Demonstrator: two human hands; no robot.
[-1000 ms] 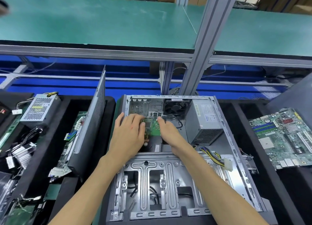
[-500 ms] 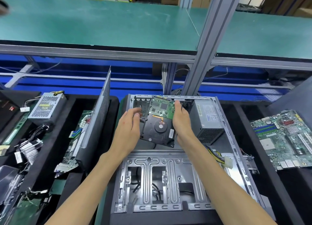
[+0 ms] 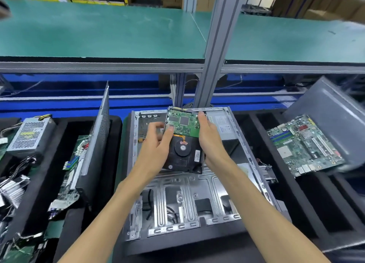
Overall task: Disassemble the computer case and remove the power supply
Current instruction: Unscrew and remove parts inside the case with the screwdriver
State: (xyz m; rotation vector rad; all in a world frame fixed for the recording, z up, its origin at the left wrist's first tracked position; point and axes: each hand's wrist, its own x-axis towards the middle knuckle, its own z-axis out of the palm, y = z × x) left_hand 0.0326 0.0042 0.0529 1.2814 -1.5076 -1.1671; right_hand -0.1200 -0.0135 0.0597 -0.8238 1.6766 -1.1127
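While both hands hold a hard drive (image 3: 183,142) above it, the computer case (image 3: 183,199) lies open on its side in the middle black foam bay, its bare silver frame showing stamped ribs, cut-out slots and a row of small clips along the near edge. The power supply (image 3: 224,127), one grey metal box with a white label on top, sits inside the case at the far right corner, partly hidden behind the right hand (image 3: 210,139).

The hard drive is tilted up with its underside showing: a green circuit board on the far half, a black body with a round spindle hub on the near half. The left hand (image 3: 156,146) grips its left edge, thumb laid across the board and the other fingers curled behind, blurred. The right hand grasps its right edge, fingers running up along the side and wrapping it.

Two motherboards show: one (image 3: 304,144) lying flat on a grey panel (image 3: 333,116) in the right bay, one (image 3: 76,164) standing on edge in the left bay against an upright perforated side panel (image 3: 100,128). A second, loose power supply unit (image 3: 31,134) with a mesh face rests at far left, above a tangle of cables (image 3: 15,183). Beyond the bays runs a green-topped table (image 3: 98,29), with one grey aluminium post (image 3: 217,45) rising in front of it.
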